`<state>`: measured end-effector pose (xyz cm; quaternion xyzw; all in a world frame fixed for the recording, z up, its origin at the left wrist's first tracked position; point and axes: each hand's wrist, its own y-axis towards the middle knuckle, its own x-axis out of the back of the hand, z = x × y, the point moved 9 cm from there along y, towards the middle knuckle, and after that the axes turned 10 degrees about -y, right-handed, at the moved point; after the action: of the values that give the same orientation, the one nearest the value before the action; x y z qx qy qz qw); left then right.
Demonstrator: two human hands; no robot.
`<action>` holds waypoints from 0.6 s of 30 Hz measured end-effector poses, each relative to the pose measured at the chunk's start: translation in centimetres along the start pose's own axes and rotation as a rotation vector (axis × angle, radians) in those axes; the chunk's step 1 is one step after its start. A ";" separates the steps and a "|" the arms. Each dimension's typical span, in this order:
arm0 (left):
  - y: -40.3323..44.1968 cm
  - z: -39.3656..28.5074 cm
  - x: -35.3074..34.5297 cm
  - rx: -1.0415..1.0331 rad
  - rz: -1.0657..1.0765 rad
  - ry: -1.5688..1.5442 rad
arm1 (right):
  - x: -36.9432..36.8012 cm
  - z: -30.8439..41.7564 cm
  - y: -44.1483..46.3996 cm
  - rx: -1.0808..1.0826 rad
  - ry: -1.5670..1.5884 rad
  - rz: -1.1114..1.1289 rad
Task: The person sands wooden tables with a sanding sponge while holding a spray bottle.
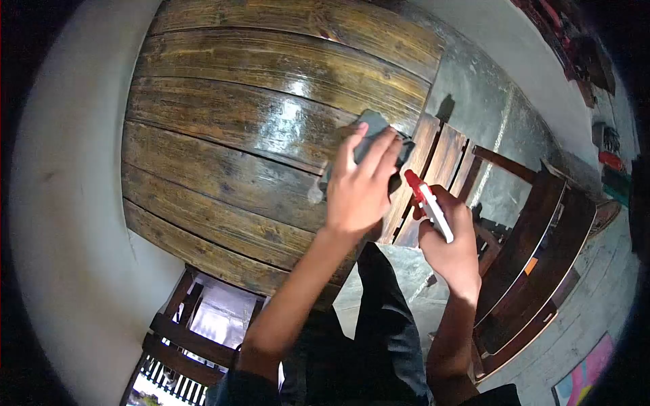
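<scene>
My left hand (pixel 362 179) presses a dark grey cloth (pixel 371 127) flat on the wooden table (pixel 223 128), near its right edge. Its fingers are spread over the bunched cloth. A wet-looking shine lies on the planks beyond it. My right hand (pixel 452 233) is wrapped round a spray bottle, whose red and white trigger head (pixel 428 203) points up and left toward the cloth. The bottle's body is hidden by my palm and fingers. It is held off the table, above the slatted wooden chair seat (pixel 443 159).
The chair's curved dark backrest (pixel 535 250) stands on the right. Another dark wooden chair (pixel 196 338) is at the lower left, by the table's near edge. A pale wall (pixel 68 176) runs along the left. Grey floor (pixel 467 88) shows beyond the table's right edge.
</scene>
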<state>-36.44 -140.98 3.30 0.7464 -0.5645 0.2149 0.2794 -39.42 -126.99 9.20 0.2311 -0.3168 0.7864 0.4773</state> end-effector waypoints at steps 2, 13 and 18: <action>-0.6 -0.8 -0.5 -0.017 0.003 0.008 | 0.1 -1.3 -1.0 -0.090 0.021 0.033; -5.6 8.6 11.6 0.011 0.025 0.165 | -9.0 8.9 -2.8 0.003 0.023 0.085; -5.8 18.8 23.5 0.167 -0.149 0.149 | -19.2 18.0 -0.1 0.075 -0.086 0.451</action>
<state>-24.41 -169.19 3.15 0.7889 -0.4652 0.2948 0.2726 -29.79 -151.50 8.88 0.2055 -0.3510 0.8738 0.2666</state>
